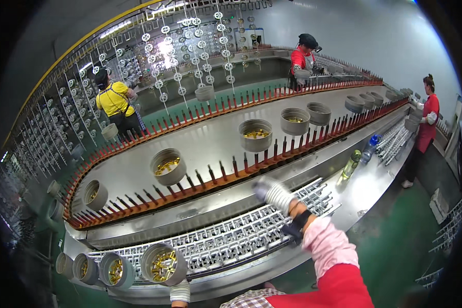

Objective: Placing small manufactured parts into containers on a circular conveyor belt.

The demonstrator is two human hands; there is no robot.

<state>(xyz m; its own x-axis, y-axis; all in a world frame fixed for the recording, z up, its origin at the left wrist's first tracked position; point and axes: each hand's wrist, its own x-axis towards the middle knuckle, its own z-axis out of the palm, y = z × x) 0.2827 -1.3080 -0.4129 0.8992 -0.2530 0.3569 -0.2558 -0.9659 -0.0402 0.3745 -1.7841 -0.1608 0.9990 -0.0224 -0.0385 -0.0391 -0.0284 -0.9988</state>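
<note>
My left hand [179, 291], in a white knitted glove, is at the lower edge, gripping a round grey tub [164, 264] from the near side. Its fingers are mostly hidden by the tub, which contains small gold-coloured metal pieces. My right hand [272, 194], gloved with a grey palm and white ribbed cuff, reaches out over the metal edge of the conveyor line. Motion smears its fingers, so their pose is unclear. Just beyond it runs a row of upright dark-tipped red pegs [234, 164]. Metal racks [226, 236] with short crossbars lie in rows between my hands.
More grey tubs with gold pieces stand front left [115, 272] and on the steel surface inside the peg loop [168, 167]. A green bottle [349, 165] and a blue-capped bottle [370, 146] stand to the right. Co-workers [119, 102] stand around the line; hanging strands of round parts fill the back left.
</note>
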